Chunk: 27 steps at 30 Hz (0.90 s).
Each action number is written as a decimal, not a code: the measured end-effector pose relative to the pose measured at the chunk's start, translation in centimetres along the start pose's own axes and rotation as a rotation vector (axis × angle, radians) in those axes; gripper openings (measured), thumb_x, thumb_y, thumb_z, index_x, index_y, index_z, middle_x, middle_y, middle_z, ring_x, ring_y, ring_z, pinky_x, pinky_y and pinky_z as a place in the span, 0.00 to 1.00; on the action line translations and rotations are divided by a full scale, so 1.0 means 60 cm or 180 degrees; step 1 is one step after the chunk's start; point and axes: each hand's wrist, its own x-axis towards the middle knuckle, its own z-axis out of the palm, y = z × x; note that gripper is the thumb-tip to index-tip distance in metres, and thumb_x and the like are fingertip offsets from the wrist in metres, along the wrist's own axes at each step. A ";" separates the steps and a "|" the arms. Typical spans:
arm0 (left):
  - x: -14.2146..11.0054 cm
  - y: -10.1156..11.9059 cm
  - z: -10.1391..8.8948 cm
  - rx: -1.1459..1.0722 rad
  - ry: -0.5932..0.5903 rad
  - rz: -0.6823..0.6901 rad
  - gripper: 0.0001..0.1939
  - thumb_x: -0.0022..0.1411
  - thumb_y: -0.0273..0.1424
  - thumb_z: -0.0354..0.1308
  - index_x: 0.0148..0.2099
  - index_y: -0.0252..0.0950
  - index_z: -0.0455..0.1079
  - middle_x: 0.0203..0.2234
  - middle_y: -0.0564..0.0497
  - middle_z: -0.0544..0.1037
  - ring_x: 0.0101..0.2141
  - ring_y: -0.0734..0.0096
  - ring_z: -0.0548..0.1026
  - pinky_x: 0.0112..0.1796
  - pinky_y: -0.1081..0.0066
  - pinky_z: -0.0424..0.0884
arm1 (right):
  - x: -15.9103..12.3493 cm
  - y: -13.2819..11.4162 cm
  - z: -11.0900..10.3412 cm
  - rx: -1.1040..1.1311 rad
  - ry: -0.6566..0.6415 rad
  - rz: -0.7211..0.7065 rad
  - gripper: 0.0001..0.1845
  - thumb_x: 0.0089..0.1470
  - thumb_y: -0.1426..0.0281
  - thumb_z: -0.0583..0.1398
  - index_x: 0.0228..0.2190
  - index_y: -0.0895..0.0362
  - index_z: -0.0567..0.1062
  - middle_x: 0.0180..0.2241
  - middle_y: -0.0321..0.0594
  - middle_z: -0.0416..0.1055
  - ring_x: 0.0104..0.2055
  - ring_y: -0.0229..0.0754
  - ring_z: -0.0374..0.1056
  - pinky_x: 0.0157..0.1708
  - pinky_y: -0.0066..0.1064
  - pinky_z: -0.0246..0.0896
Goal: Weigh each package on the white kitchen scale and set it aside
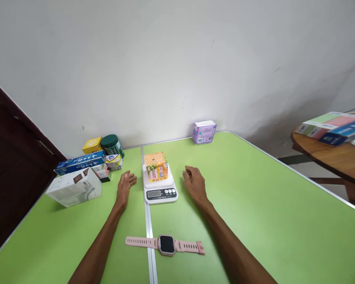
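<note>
The left hand (126, 185) is at the left of the scale, apart from it, its fingers loosely stretched out and pinching nothing. The right hand (195, 183) is on the opposite side, its fingers slackly bent and likewise gripping nothing (whether its thumb meets a finger, I cannot tell).

Between the two hands, a boxy orange package with printed fruit (156, 167) sits on the platform of a flat white plastic kitchen scale (159, 185) with a black control panel facing the person. Nearer the person, between the forearms, a pale pink smartwatch with a dark square screen (167, 244) lies with its strap laid out, across the metal seam (150, 265) of the light green tabletop (263, 205).

Beyond the left hand is a cluster: a small yellow-and-white carton (114, 162), a long blue box (81, 162), a larger white-and-grey box (77, 188), a dark green lidded jar (112, 145) and a yellow box (92, 145). Farther back, by the pale grey wall (177, 71), stands a purple package with a white top (204, 134). Off to the right, a brown wooden table (322, 154) bears striped and blue boxes (334, 126).
</note>
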 end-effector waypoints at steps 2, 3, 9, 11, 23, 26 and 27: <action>0.000 -0.002 -0.004 -0.0076 0.0090 0.0010 0.41 0.61 0.64 0.54 0.58 0.33 0.67 0.51 0.34 0.79 0.49 0.52 0.82 0.55 0.50 0.75 | -0.001 -0.003 0.000 0.0007 -0.0031 0.0021 0.16 0.58 0.62 0.55 0.42 0.55 0.78 0.41 0.48 0.76 0.40 0.50 0.72 0.47 0.48 0.71; 0.000 -0.001 -0.004 -0.0089 0.0099 0.0016 0.40 0.61 0.64 0.55 0.57 0.33 0.67 0.50 0.34 0.79 0.49 0.53 0.82 0.55 0.50 0.75 | -0.001 -0.005 -0.001 0.0019 -0.0046 0.0031 0.16 0.58 0.62 0.55 0.42 0.56 0.78 0.41 0.48 0.77 0.40 0.50 0.73 0.47 0.47 0.71; -0.011 0.013 0.001 0.0256 -0.0033 0.0063 0.39 0.62 0.61 0.56 0.59 0.33 0.67 0.50 0.35 0.80 0.49 0.53 0.82 0.53 0.53 0.76 | -0.001 -0.010 -0.007 0.0019 -0.0047 0.0060 0.16 0.56 0.62 0.56 0.40 0.56 0.79 0.40 0.48 0.78 0.39 0.49 0.73 0.46 0.47 0.72; -0.020 0.017 0.002 0.0432 -0.0089 0.0074 0.38 0.63 0.60 0.57 0.60 0.34 0.67 0.51 0.36 0.79 0.50 0.53 0.82 0.54 0.52 0.75 | -0.003 -0.016 -0.010 0.0056 -0.0026 0.0029 0.16 0.57 0.63 0.56 0.40 0.56 0.80 0.41 0.48 0.79 0.41 0.50 0.74 0.46 0.47 0.72; -0.014 0.083 0.101 0.1429 -0.0569 0.1013 0.52 0.55 0.41 0.72 0.74 0.37 0.51 0.71 0.34 0.60 0.69 0.44 0.62 0.66 0.47 0.62 | -0.055 -0.120 0.025 0.0359 -0.0601 -0.0692 0.26 0.70 0.58 0.54 0.63 0.54 0.71 0.61 0.51 0.73 0.64 0.53 0.69 0.63 0.53 0.66; 0.009 0.104 0.116 0.1239 -0.0958 0.0840 0.44 0.53 0.39 0.73 0.68 0.37 0.61 0.62 0.38 0.73 0.60 0.49 0.73 0.57 0.54 0.73 | -0.060 -0.114 0.025 0.0307 -0.0635 -0.0823 0.26 0.70 0.58 0.54 0.63 0.54 0.71 0.61 0.52 0.73 0.63 0.55 0.69 0.63 0.54 0.67; 0.011 0.109 0.117 0.1174 -0.0993 0.0825 0.41 0.53 0.40 0.73 0.66 0.37 0.64 0.60 0.39 0.75 0.57 0.50 0.75 0.54 0.56 0.74 | -0.060 -0.113 0.023 0.0300 -0.0613 -0.0831 0.26 0.70 0.58 0.54 0.64 0.53 0.71 0.61 0.52 0.73 0.63 0.55 0.70 0.62 0.54 0.67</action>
